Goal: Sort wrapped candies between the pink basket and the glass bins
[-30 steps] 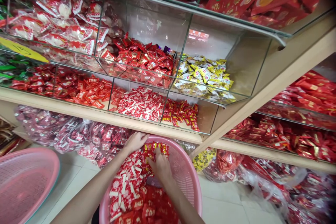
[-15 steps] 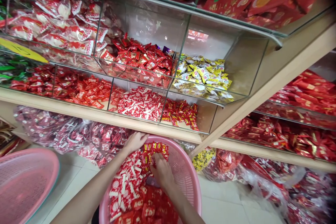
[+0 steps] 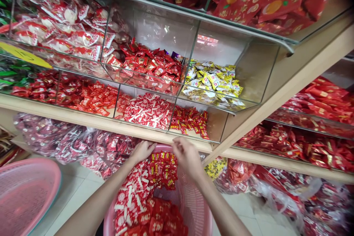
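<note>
A round pink plastic basket (image 3: 207, 206) holds wrapped candies in separate heaps. My left hand (image 3: 142, 151) grips its far left rim. Over the far right rim my right hand (image 3: 188, 156) is raised with curled fingers; whatever is inside them is hidden. Small red candies with yellow print (image 3: 163, 169) lie at the basket's far side. White-and-red candies (image 3: 132, 191) fill its left, and larger red packets (image 3: 163, 219) its near part. A patch of bare basket bottom shows among the heaps.
Glass-fronted shelves ahead hold candy compartments, one with matching red-and-yellow candies (image 3: 190, 120), another with white-and-red ones (image 3: 149, 108). A wooden post (image 3: 265, 99) slants at right. Another pink basket (image 3: 54, 180) stands left. Bagged candies (image 3: 276, 188) lie under the shelves.
My right hand has come up out of the red-and-yellow candies and moved forward and right to the basket's far rim. My left hand stays on the rim.
</note>
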`<state>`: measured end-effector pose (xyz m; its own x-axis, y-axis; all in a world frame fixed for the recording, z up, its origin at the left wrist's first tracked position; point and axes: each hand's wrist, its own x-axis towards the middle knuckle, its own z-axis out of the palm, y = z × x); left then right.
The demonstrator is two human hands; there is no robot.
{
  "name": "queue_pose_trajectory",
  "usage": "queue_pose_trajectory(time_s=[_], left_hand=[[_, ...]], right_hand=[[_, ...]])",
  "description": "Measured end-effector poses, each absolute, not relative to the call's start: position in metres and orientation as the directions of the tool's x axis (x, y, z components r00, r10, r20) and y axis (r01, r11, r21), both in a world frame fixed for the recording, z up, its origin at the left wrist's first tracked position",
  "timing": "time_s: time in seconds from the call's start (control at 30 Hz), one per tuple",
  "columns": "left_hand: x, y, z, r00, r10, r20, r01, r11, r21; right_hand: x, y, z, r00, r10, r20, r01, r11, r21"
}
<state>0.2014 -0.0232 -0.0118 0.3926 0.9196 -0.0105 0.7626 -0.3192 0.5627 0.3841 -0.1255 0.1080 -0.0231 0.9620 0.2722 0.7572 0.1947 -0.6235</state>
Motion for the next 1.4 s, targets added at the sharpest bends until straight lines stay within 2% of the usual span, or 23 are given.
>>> queue_pose_trajectory(time_s=[0.07, 0.13, 0.2, 0.27, 0.33, 0.4, 0.53, 0.7, 0.87, 1.4], left_hand=[[0.202, -0.024, -0.010, 0.372, 0.928, -0.025, 0.770, -0.294, 0.566], [0.202, -0.024, -0.010, 0.362, 0.931, -0.035, 0.777, -0.281, 0.564], [0.202, -0.023, -0.013, 0.368, 0.929, -0.030, 0.774, -0.288, 0.564], [0.201, -0.022, -0.016, 0.377, 0.926, -0.019, 0.768, -0.301, 0.566], [0.200, -0.021, -0.019, 0.382, 0.924, -0.008, 0.763, -0.310, 0.568], [0.200, -0.020, -0.020, 0.382, 0.924, 0.000, 0.761, -0.315, 0.568], [0.199, -0.021, -0.019, 0.391, 0.920, 0.003, 0.762, -0.326, 0.560], [0.200, -0.023, -0.016, 0.383, 0.924, -0.014, 0.771, -0.312, 0.555], [0.201, -0.024, -0.012, 0.373, 0.928, -0.014, 0.778, -0.304, 0.550], [0.201, -0.025, -0.011, 0.353, 0.935, -0.023, 0.794, -0.287, 0.536]], right_hand=[[0.404, -0.108, 0.127, 0.047, 0.942, 0.332, 0.776, 0.175, -0.607], [0.426, -0.090, 0.138, 0.144, 0.931, 0.335, 0.838, 0.065, -0.541], [0.446, -0.075, 0.141, 0.232, 0.936, 0.265, 0.906, -0.110, -0.408], [0.461, -0.064, 0.140, 0.299, 0.939, 0.170, 0.939, -0.259, -0.225], [0.470, -0.055, 0.136, 0.351, 0.932, 0.087, 0.935, -0.345, -0.078], [0.473, -0.048, 0.132, 0.390, 0.921, 0.015, 0.921, -0.390, -0.014], [0.471, -0.036, 0.128, 0.442, 0.892, -0.090, 0.897, -0.443, 0.011], [0.471, -0.032, 0.126, 0.433, 0.890, -0.140, 0.900, -0.436, 0.016], [0.474, -0.036, 0.125, 0.388, 0.912, -0.133, 0.920, -0.391, 0.002], [0.472, -0.043, 0.136, 0.412, 0.904, -0.111, 0.911, -0.412, 0.024]])
